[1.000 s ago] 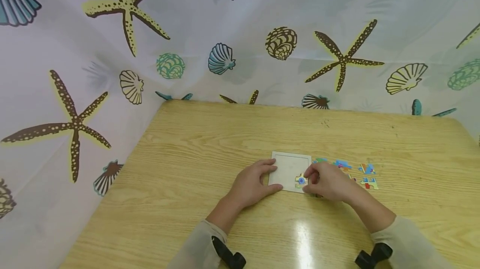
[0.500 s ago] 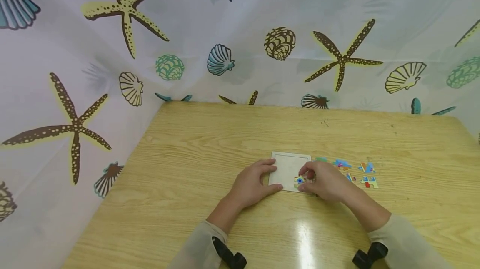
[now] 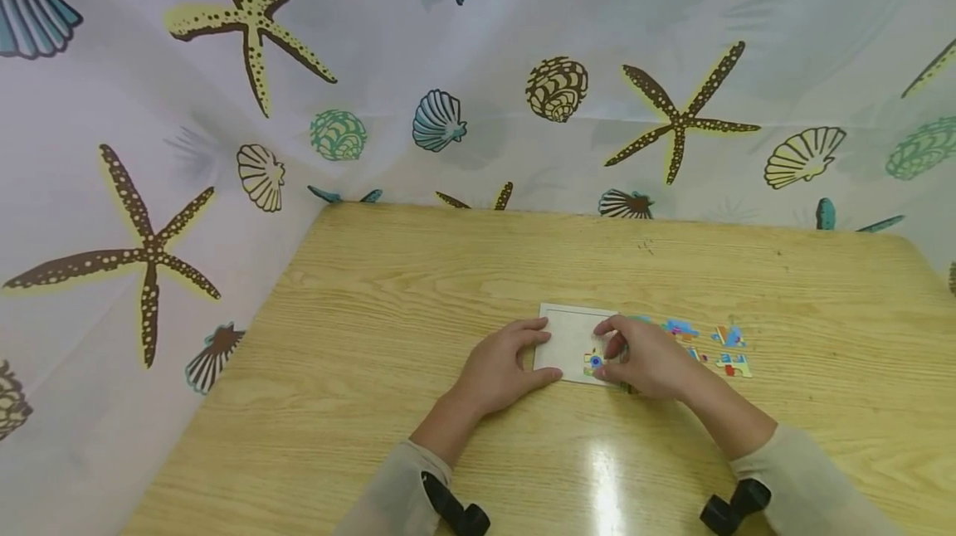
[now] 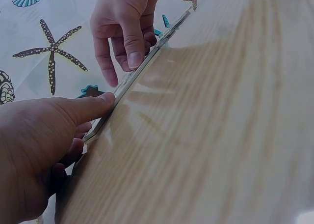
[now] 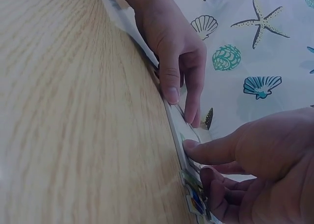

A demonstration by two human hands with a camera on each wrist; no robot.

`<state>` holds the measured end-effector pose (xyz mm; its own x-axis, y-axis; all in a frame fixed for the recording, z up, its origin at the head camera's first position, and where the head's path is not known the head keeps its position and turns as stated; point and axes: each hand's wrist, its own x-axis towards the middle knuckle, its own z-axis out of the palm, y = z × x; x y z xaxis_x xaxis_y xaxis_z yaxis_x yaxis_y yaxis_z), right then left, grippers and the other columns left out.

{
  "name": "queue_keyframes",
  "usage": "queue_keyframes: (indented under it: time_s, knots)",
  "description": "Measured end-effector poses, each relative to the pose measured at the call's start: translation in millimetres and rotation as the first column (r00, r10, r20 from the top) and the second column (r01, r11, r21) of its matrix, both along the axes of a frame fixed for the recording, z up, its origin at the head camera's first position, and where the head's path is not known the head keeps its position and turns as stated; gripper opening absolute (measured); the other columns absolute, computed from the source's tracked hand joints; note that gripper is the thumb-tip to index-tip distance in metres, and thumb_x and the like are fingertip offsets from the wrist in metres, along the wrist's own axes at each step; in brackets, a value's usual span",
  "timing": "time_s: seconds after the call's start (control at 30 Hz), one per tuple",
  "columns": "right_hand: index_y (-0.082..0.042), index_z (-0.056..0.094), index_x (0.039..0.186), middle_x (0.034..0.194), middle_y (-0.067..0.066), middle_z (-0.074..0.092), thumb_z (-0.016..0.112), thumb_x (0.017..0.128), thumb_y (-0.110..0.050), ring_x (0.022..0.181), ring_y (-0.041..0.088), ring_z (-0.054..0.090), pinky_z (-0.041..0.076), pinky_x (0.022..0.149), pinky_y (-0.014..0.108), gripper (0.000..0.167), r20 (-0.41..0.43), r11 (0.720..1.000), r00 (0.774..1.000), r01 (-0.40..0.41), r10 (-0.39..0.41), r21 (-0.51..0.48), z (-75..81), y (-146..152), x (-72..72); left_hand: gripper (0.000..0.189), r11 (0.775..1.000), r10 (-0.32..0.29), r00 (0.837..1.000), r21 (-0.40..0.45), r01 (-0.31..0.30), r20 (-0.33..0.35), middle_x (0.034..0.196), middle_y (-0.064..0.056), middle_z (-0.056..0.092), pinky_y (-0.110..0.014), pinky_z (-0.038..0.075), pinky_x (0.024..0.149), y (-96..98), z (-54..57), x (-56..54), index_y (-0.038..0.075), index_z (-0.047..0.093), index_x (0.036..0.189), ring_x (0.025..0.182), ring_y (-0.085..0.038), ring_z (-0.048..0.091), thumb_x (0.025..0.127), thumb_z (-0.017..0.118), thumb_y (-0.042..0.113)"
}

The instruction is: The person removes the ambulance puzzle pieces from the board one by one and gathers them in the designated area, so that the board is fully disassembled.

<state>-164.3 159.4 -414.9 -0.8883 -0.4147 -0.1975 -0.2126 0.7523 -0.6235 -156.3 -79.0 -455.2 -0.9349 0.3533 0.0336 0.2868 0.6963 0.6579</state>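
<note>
A pale square puzzle board (image 3: 563,345) lies on the wooden table. My left hand (image 3: 502,366) holds its left side, fingers on the far part of that edge and thumb (image 4: 95,106) on the near edge. In the board's lower right area sits a puzzle piece (image 3: 594,362) with a blue round mark. My right hand (image 3: 650,360) is over the board's right side, thumb (image 5: 196,148) and a curled finger at the piece. Its index finger stands apart, above the piece in the head view. The right hand partly hides the piece and the board's right edge.
Several loose colourful puzzle pieces (image 3: 730,337) lie right of the board, some partly behind my right hand. The wooden table (image 3: 388,287) meets a white curtain (image 3: 493,38) printed with shells and starfish at the back and left.
My right hand has shifted slightly left with the puzzle piece, further onto the board. Its index finger has moved away from the thumb. The left hand has stayed in place.
</note>
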Motion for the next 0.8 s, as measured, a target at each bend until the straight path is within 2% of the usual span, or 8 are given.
queue_keyframes:
  time_s: [0.07,0.2,0.43,0.5,0.57,0.67,0.73,0.8]
  knots:
    - [-0.007,0.064,0.119,0.096,0.003,0.064,0.076,0.089,-0.019,0.076,0.013,0.057,0.049,0.069,0.030,0.034,-0.005,1.000,1.000,-0.020,0.020,-0.002,-0.2,0,-0.1,0.058,1.000,0.002,1.000,-0.002,-0.002,0.002,0.150,0.003,0.052,-0.047,0.040,0.114,-0.2,-0.8,-0.1,0.012,0.065,0.134,0.141,-0.025,0.046,0.086,0.077,0.043]
    - [-0.010,0.067,0.108,0.092,0.002,0.063,0.075,0.090,-0.016,0.073,0.013,0.056,0.048,0.067,0.029,0.021,-0.016,0.999,0.999,-0.028,0.028,-0.032,-0.5,0,1.8,0.059,1.000,0.002,1.000,-0.006,-0.002,0.002,0.150,0.003,0.052,-0.046,0.040,0.114,-0.3,-2.2,-0.7,0.012,0.065,0.134,0.141,-0.024,0.046,0.086,0.077,0.044]
    - [-0.010,0.063,0.099,0.087,0.002,0.062,0.073,0.091,-0.017,0.073,0.013,0.056,0.047,0.063,0.026,0.014,-0.020,0.986,1.000,-0.021,0.018,-0.163,-0.3,9,8.0,0.060,1.000,0.006,1.000,-0.006,-0.006,0.000,0.151,0.004,0.052,-0.045,0.039,0.114,0.0,-2.6,-1.3,0.013,0.065,0.134,0.141,-0.023,0.046,0.085,0.078,0.044]
    - [-0.007,0.062,0.098,0.086,0.003,0.060,0.073,0.091,-0.017,0.074,0.015,0.057,0.048,0.064,0.025,0.016,0.020,0.974,1.000,-0.014,0.019,-0.226,0.6,16,8.6,0.059,1.000,0.003,1.000,0.001,-0.003,-0.001,0.150,0.004,0.052,-0.045,0.039,0.114,0.4,-2.7,-0.8,0.012,0.065,0.134,0.141,-0.023,0.047,0.085,0.078,0.044]
    - [-0.003,0.061,0.099,0.087,0.005,0.058,0.072,0.092,-0.016,0.076,0.017,0.060,0.051,0.066,0.026,0.019,0.096,0.953,0.995,0.001,0.029,-0.304,1.5,25,8.9,0.059,1.000,0.002,1.000,0.006,-0.002,0.001,0.150,0.003,0.052,-0.046,0.039,0.114,0.8,-2.8,0.0,0.012,0.065,0.133,0.141,-0.024,0.047,0.085,0.078,0.043]
    - [0.003,0.057,0.104,0.091,0.009,0.055,0.070,0.092,-0.013,0.083,0.020,0.068,0.057,0.072,0.029,0.024,0.215,0.913,0.975,0.045,0.048,-0.405,3.1,39,8.8,0.058,1.000,0.000,1.000,0.011,0.000,-0.001,0.150,0.003,0.052,-0.046,0.040,0.114,0.5,-3.1,0.7,0.012,0.065,0.133,0.141,-0.025,0.047,0.085,0.078,0.042]
    - [0.005,0.055,0.107,0.094,0.011,0.053,0.070,0.093,-0.012,0.087,0.023,0.071,0.059,0.076,0.033,0.027,0.260,0.897,0.964,0.059,0.063,-0.439,3.7,47,8.4,0.058,1.000,0.000,1.000,0.009,0.000,-0.004,0.150,0.003,0.052,-0.046,0.040,0.113,-0.3,-2.6,0.9,0.012,0.065,0.133,0.141,-0.025,0.047,0.085,0.078,0.042]
    - [0.006,0.055,0.112,0.101,0.014,0.055,0.070,0.093,-0.014,0.092,0.023,0.072,0.060,0.078,0.033,0.031,0.269,0.897,0.961,0.066,0.061,-0.438,4.3,53,8.6,0.058,1.000,0.001,1.000,0.009,-0.001,-0.006,0.150,0.003,0.052,-0.047,0.040,0.113,-0.9,-2.3,0.8,0.012,0.065,0.133,0.141,-0.025,0.047,0.085,0.078,0.042]
